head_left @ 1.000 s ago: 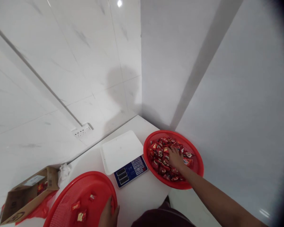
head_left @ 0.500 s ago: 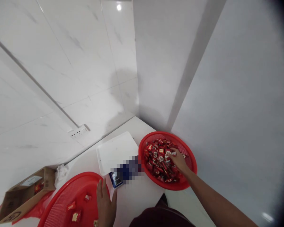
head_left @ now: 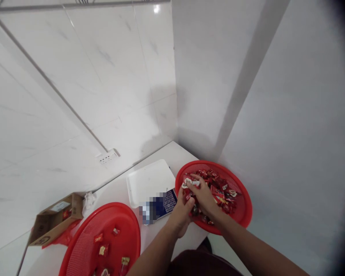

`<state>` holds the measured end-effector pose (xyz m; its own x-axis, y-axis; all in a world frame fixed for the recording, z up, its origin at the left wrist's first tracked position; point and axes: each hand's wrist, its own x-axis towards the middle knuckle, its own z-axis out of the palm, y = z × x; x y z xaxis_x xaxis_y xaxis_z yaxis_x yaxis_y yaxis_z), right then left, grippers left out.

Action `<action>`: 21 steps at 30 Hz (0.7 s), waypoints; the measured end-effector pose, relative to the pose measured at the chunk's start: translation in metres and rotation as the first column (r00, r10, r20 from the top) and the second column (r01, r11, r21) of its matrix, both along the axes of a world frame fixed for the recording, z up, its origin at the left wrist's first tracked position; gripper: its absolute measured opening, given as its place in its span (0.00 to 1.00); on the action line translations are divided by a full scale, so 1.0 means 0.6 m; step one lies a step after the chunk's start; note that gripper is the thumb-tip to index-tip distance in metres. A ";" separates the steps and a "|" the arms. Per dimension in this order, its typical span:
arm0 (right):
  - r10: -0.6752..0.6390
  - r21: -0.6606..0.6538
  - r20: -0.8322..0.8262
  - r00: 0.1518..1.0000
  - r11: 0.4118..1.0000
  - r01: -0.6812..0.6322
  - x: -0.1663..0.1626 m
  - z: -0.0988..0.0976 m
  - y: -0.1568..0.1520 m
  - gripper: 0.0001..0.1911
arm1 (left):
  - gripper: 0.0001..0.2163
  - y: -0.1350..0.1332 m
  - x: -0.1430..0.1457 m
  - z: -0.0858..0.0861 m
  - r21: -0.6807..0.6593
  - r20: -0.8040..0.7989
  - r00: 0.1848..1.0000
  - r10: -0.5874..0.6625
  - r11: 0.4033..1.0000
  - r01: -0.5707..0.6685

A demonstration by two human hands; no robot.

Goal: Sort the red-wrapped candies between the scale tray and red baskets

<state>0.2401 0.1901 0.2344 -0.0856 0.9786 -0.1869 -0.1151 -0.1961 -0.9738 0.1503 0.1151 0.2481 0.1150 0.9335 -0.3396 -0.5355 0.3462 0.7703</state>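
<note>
Both hands meet over the left side of a red plastic basket (head_left: 245, 184), which holds many small red-wrapped candies (head_left: 212, 180). My right hand (head_left: 203, 196) is closed, its fingers on a candy with a white label (head_left: 186, 183). Close beside it, my left hand (head_left: 180, 214) curls around red-wrapped candies, partly hidden by the fingers. At the lower left stands a second red basket (head_left: 123, 222), with several wrapped candies (head_left: 104, 250) spread over its bottom.
Between the baskets sits a scale with a white tray (head_left: 149, 182) and a blue keypad panel (head_left: 169, 201), partly blurred. An open cardboard box (head_left: 50, 226) stands at the left, near a wall socket (head_left: 108, 156). Walls border the white table behind and at right.
My left hand has moved right, from the left basket's rim to the right basket. My right hand has shifted left with a candy, and the hands now meet. The view has shifted slightly.
</note>
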 end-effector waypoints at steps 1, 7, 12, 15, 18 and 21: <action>0.018 0.004 0.001 1.000 1.000 -0.018 -0.008 0.006 -0.011 0.28 | 0.40 0.001 0.002 0.004 0.003 0.014 0.999 0.030 1.000 -0.030; 0.149 -0.134 -0.209 0.967 0.975 -0.179 -0.023 0.031 -0.035 0.29 | 0.35 -0.008 -0.016 0.005 -0.054 0.051 0.977 0.205 0.978 -0.202; 0.256 -0.048 -0.195 0.947 0.962 -0.270 -0.020 0.049 -0.025 0.26 | 0.28 -0.018 -0.043 0.015 -0.144 0.081 0.957 0.280 0.953 -0.267; 0.364 -0.022 -0.086 0.927 0.930 -0.367 -0.016 0.058 -0.021 0.24 | 0.23 -0.020 -0.056 0.020 -0.189 0.025 0.956 0.293 0.940 -0.283; 0.458 -0.023 -0.072 0.886 0.887 -0.460 -0.013 0.060 -0.019 0.25 | 0.20 -0.021 -0.066 0.020 -0.210 -0.014 0.955 0.296 0.933 -0.292; 0.526 -0.083 -0.213 0.824 0.830 -0.551 -0.013 0.059 -0.018 0.26 | 0.16 -0.024 -0.077 0.017 -0.186 -0.028 0.941 0.337 0.923 -0.336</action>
